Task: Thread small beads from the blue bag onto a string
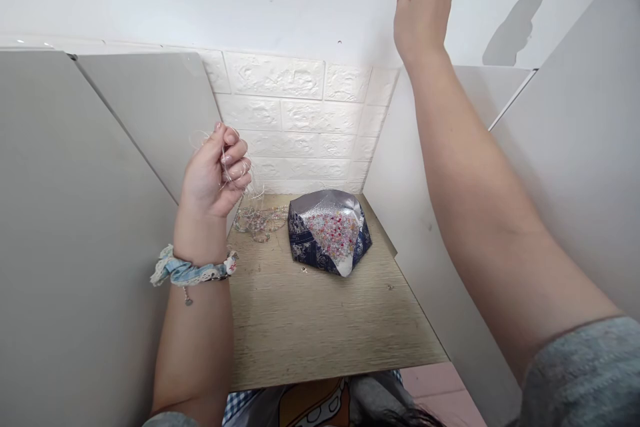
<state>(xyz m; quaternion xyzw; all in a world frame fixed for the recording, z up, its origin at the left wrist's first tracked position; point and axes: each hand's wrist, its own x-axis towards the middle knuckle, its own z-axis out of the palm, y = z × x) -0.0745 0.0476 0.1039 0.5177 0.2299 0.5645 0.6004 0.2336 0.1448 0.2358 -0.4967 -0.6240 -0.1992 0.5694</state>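
Note:
My left hand (216,170) is closed on thin, whitish see-through thread (243,169), which loops loosely about the fingers. Below it, the thread trails down to strings of small pale beads (260,223) lying on the tabletop. High at the upper right, my right hand (425,3) is raised with thumb and fingertips pinched together; whatever is between them is too fine to make out. A dark blue pouch (305,250) with a silver lining sits folded open on the table, apart from both hands. Loose tiny beads (334,235) in pink, red, white and orange fill it.
The narrow wooden tabletop (320,327) runs between a grey panel (75,233) on the left and a white panel (415,240) on the right. White brick-patterned wall (300,110) closes the back. A few small bits (390,287) lie near the pouch.

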